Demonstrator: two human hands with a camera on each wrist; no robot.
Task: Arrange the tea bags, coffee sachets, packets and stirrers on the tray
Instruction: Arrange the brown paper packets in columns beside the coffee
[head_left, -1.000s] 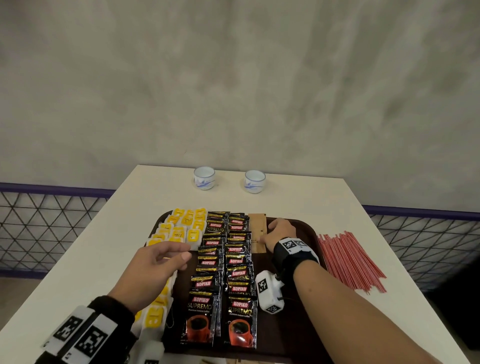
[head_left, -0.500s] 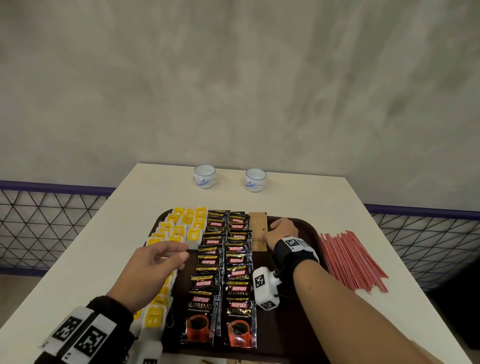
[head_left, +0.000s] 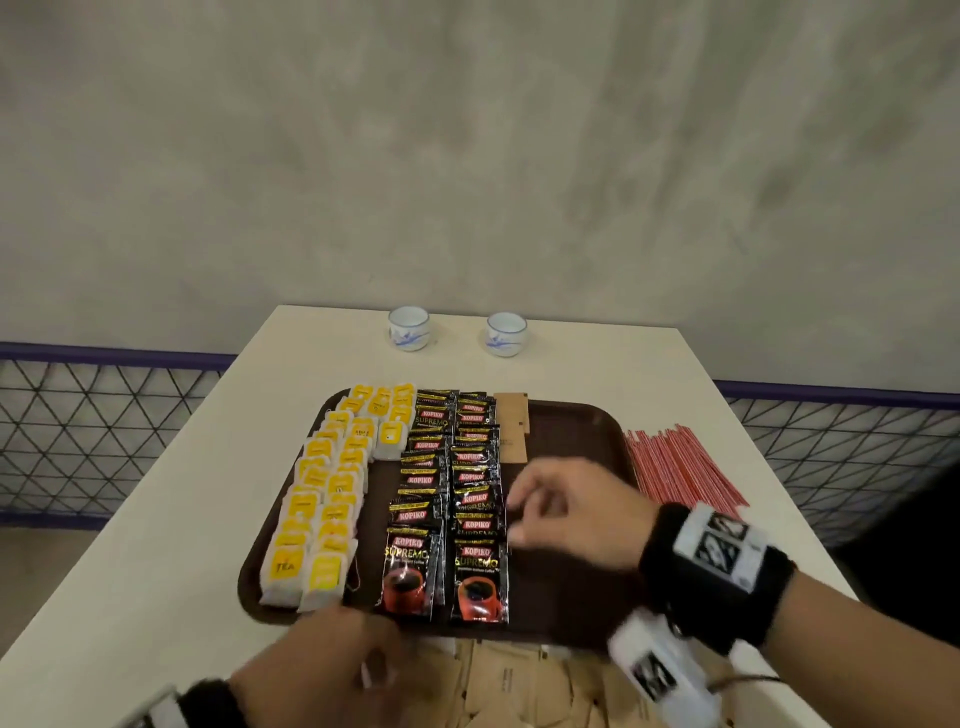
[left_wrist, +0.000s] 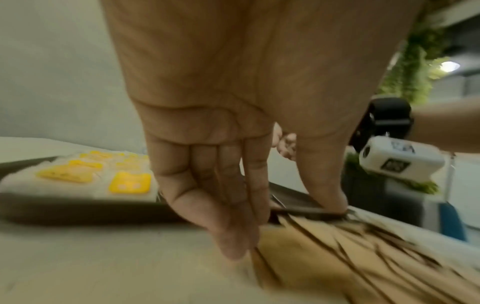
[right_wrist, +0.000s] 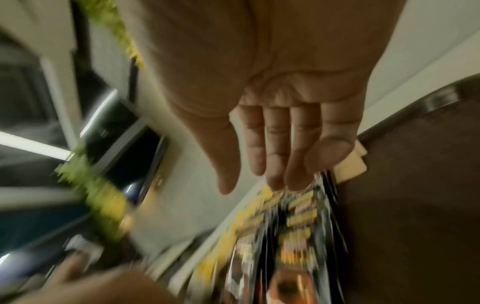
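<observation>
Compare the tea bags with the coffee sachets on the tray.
The tea bags are white with yellow tags; the coffee sachets are glossy black with red labels. Tea bags fill the tray's left side; sachets run beside them, nearer its middle. Both lie in overlapping rows.

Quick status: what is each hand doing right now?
Left hand: fingers straight, reaching into the brown paper packets; no grip shown.
Right hand: open, empty, above the coffee sachets.

Café corner — table (head_left: 597, 374), teacups (head_left: 409, 328)
</observation>
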